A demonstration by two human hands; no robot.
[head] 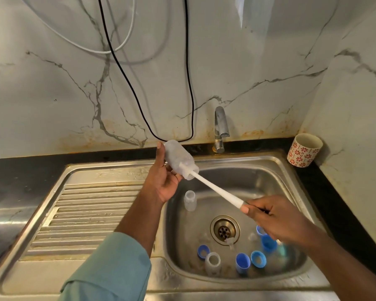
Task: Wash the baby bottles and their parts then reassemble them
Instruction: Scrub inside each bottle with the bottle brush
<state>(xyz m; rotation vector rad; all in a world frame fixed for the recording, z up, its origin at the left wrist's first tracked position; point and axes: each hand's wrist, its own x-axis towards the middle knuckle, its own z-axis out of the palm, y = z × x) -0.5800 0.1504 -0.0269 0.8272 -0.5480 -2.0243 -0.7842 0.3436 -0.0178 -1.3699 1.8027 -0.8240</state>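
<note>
I am looking down at a stainless steel sink [291, 177] with a ribbed draining board [83, 213] on its left, set in a black counter [20, 170] under a white marble-patterned wall [269, 61].

Nearest me in the basin, a clear bottle [212, 262] stands upright, mouth up. Beside it are blue parts: a blue ring [203, 251] to its left, a blue cap [243, 262] and a second blue ring [258, 259] to its right, and another blue cap [269, 242] partly under my right wrist. A small clear piece I cannot identify lies at the edge of the drain [225, 229].

My right hand [274, 220] is over the basin, fingers curled round the grip end of the white bottle brush [217, 190]. Its shaft runs up and left into the mouth of the held bottle [179, 159], and the brush head is inside it. My left hand [164, 181] grips that bottle from below, thumb along its side, holding it tilted with its mouth toward the lower right, above the basin's back left corner.

Below it another small clear bottle [190, 199] stands in the basin.

Farther back, the chrome tap [220, 129] rises behind the sink, a patterned red-and-white cup [304, 149] sits on the counter at right, and a black cable [189, 83] and a white cable [126, 38] hang down the wall.
</note>
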